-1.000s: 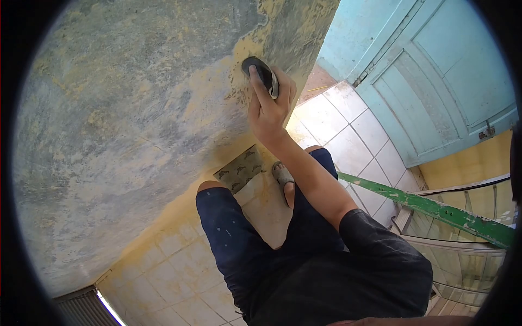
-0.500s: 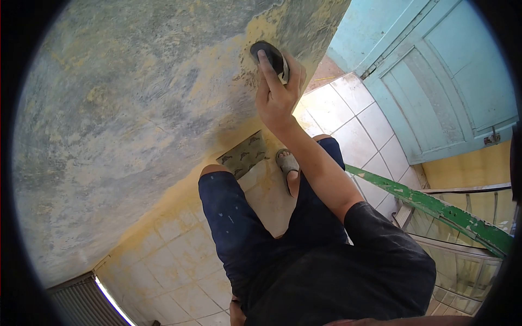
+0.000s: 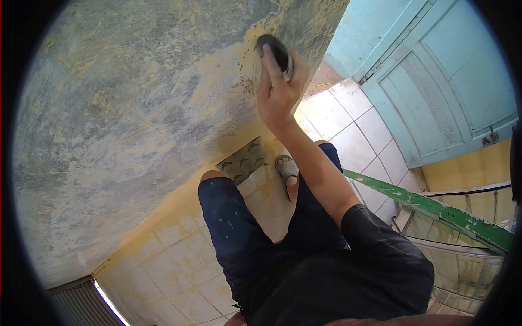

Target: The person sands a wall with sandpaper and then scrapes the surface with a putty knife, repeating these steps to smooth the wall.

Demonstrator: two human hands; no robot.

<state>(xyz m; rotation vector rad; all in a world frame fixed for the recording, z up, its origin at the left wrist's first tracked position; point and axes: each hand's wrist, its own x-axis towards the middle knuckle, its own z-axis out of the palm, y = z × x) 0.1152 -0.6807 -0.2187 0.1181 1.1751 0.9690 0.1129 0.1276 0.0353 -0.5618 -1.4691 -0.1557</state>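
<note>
High on the scuffed grey-and-yellow wall (image 3: 130,108), my right hand (image 3: 281,95) is closed around a black, rounded sanding block (image 3: 274,52). Its index finger lies along the block's back, and a pale edge shows beside the fingers. The block appears to press against the wall near its right-hand edge. At the bottom, only a bit of skin from my left hand (image 3: 236,319) shows beside the dark shirt; its fingers are hidden. Below the wall, between my knees, lies a grey sheet with dark printed marks (image 3: 242,161), which looks like sandpaper.
Yellow dust covers the tiled floor (image 3: 179,266) along the wall's foot. My sandalled foot (image 3: 286,167) stands near the sheet. To the right are a chipped green beam (image 3: 424,205), glass-paned frames (image 3: 457,266) and a light-blue door (image 3: 440,98). A ribbed dark panel (image 3: 81,301) stands lower left.
My right hand and the sanding block have shifted slightly up and to the right along the wall, with motion blur. Less of my left hand shows at the bottom.
</note>
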